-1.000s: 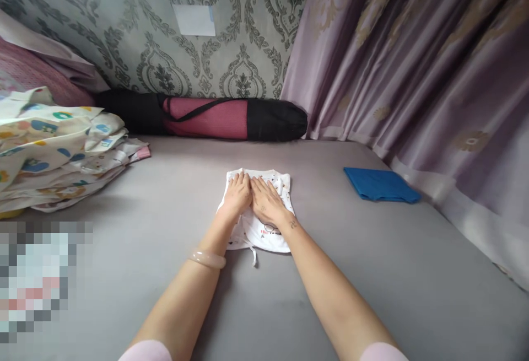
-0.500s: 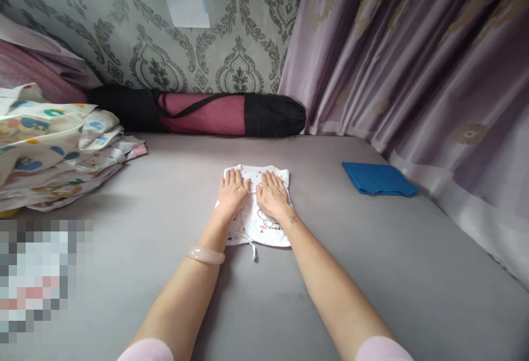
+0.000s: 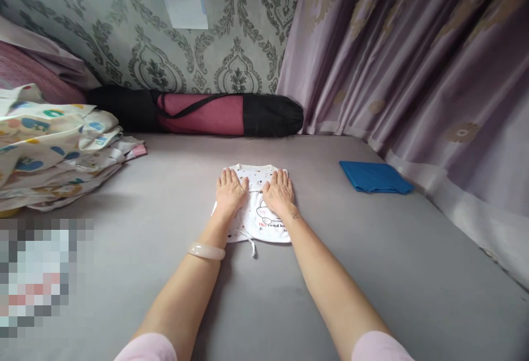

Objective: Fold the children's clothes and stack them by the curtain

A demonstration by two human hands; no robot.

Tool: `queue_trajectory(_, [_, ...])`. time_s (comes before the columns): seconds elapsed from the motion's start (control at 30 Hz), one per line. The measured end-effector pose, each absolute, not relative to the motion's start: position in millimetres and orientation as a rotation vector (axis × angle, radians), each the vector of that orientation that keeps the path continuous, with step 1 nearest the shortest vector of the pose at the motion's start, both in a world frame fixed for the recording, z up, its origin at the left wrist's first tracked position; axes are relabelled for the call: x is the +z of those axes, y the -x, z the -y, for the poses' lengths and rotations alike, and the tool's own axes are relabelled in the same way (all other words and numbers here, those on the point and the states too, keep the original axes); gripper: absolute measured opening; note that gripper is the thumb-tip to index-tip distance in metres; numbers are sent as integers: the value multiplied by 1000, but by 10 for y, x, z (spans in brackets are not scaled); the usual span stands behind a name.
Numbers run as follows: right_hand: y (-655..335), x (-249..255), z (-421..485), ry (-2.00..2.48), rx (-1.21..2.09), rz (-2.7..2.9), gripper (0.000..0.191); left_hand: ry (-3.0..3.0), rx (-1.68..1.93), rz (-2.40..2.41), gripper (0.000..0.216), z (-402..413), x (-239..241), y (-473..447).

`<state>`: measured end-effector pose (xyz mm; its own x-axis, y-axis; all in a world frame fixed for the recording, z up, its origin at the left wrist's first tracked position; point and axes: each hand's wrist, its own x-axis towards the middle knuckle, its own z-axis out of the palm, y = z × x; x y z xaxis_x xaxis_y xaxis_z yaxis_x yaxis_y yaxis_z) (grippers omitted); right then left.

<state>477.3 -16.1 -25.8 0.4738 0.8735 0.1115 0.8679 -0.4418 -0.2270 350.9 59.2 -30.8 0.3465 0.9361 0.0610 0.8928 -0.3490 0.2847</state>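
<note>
Fingers [image 3: 227, 176] stretched out straight in the head view, side by side, palms down, gripping nothing! Left hand [image 3: 231, 191] rests at ten o'clock on the white printed garment [image 3: 254, 204], right hand [image 3: 279, 193] at two, thumbs angled inward. That garment lies flat on the grey sheet [image 3: 264, 300], tie-string [image 3: 252, 247] trailing at six. From it, folded blue cloth [image 3: 375, 178] near three, long bag [image 3: 202, 116] at eleven, clothes heap [image 3: 58, 149] past nine.

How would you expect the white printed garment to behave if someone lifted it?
The white printed garment would probably sag, as it looks like soft, thin cloth. It is likely light, since the left hand and right hand nearly span its width. Its loose tie might dangle.
</note>
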Motion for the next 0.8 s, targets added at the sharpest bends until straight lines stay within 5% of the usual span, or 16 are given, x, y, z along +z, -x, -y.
queue_trajectory(0.27, [-4766, -229, 193, 2422, 78, 1495, 61, -2439, 497, -1628, 64, -520, -301, -3478])
queue_trajectory(0.53, [-5051, 58, 347, 2147, 618, 1465, 64, -2305, 430, -1416, 53, -683, -61, -3305])
queue_trajectory(0.8, [-5158, 54, 1120, 2095, 595, 1347, 49, -2486, 338, -1303, 58, -468, 3, -2591])
